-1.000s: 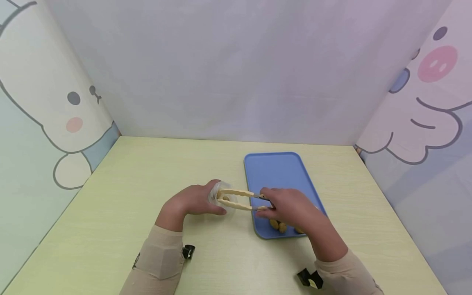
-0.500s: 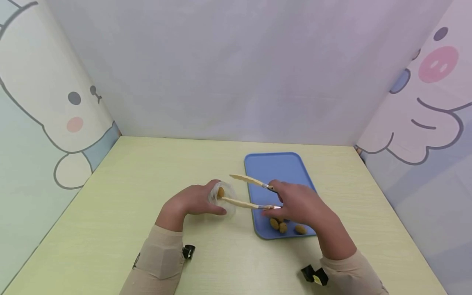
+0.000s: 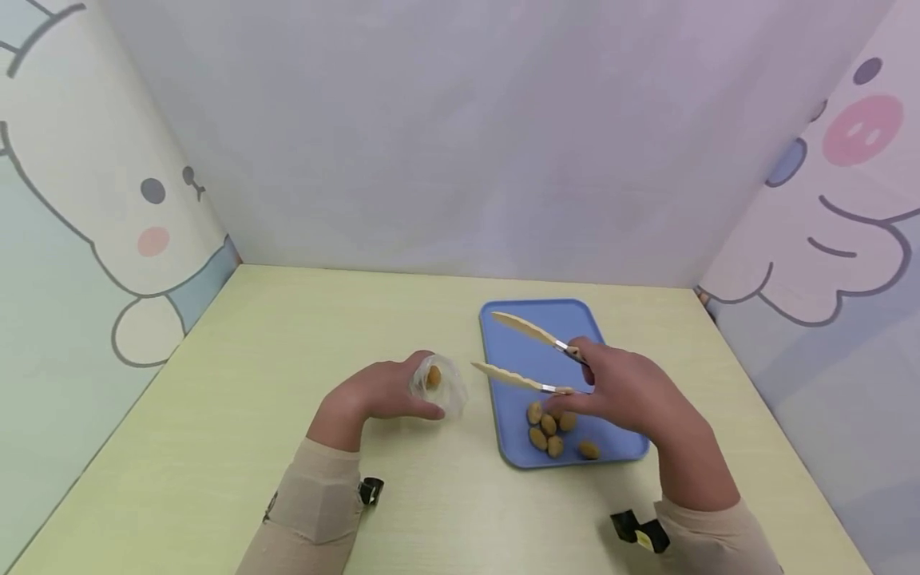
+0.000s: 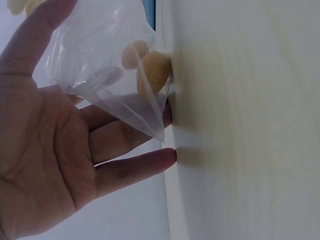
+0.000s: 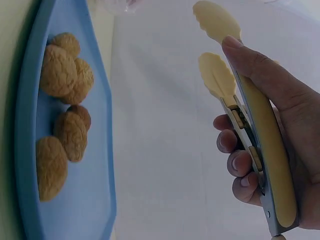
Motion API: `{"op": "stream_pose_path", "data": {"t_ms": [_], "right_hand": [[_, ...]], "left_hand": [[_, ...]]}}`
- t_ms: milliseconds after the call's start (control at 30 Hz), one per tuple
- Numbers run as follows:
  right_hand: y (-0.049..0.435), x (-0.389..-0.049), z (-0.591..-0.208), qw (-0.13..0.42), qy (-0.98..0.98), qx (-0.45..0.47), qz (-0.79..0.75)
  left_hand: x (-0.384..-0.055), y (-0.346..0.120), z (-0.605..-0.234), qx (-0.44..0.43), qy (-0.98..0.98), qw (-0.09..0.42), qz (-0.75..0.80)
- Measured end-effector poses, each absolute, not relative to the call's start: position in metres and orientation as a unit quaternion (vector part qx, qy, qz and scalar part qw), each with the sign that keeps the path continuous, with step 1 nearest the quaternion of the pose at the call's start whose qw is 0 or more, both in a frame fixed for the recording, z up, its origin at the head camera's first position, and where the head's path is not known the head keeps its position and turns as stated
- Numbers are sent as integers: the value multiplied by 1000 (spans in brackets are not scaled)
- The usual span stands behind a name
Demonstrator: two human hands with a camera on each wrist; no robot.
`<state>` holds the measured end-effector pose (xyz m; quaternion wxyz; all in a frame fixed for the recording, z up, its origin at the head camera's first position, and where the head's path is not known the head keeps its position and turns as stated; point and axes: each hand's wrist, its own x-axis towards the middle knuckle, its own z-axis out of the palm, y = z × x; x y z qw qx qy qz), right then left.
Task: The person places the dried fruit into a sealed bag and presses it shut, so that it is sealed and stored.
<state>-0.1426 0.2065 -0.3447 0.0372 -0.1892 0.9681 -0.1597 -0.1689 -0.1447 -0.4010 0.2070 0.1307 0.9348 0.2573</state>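
My left hand [image 3: 384,390] holds a clear plastic bag [image 3: 454,391] by its mouth, low over the table left of the tray. Through the film in the left wrist view, a few brown, oval, nut-like pieces [image 4: 153,72] show at the bottom. My right hand [image 3: 632,391] grips tongs with cream-coloured tips [image 3: 528,330], spread apart and with nothing between them, above the blue tray [image 3: 512,348]. Several wrinkled brown pieces of the same sort [image 5: 58,71] lie at the tray's near end, partly beneath the tongs and right hand.
A pale wood-grain table [image 3: 323,319] carries everything. Behind it rises a plain light wall [image 3: 460,144], with cartoon-printed panels on the left [image 3: 86,200] and right [image 3: 848,239]. Black clips [image 3: 640,531] hang at the wrists.
The tongs opened at the bag's mouth, leaving a brown piece inside. My right hand then drew them right, back over the tray. The left hand has kept its place with the bag.
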Motion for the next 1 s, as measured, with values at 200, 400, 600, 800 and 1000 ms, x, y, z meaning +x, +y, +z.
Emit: {"op": "stream_pose_path", "data": {"t_ms": [200,400,600,800,1000], "right_hand": [[233,-141,-346,41,975,-173,-134],[264,-131,-348,63,980,-161,-98],[292,-115,-352,74,980,-170,-70],[312,-104,-358,82,978,-179,-65],[321,-96,-366,109,975,-184,-68]], "left_hand": [[-170,-144,-402,126,939,202,249],[-172,-145,-403,132,939,201,246],[-174,-147,-401,136,941,197,240],[-175,-150,-401,134,942,196,236],[-175,-152,-402,135,941,195,240]]}}
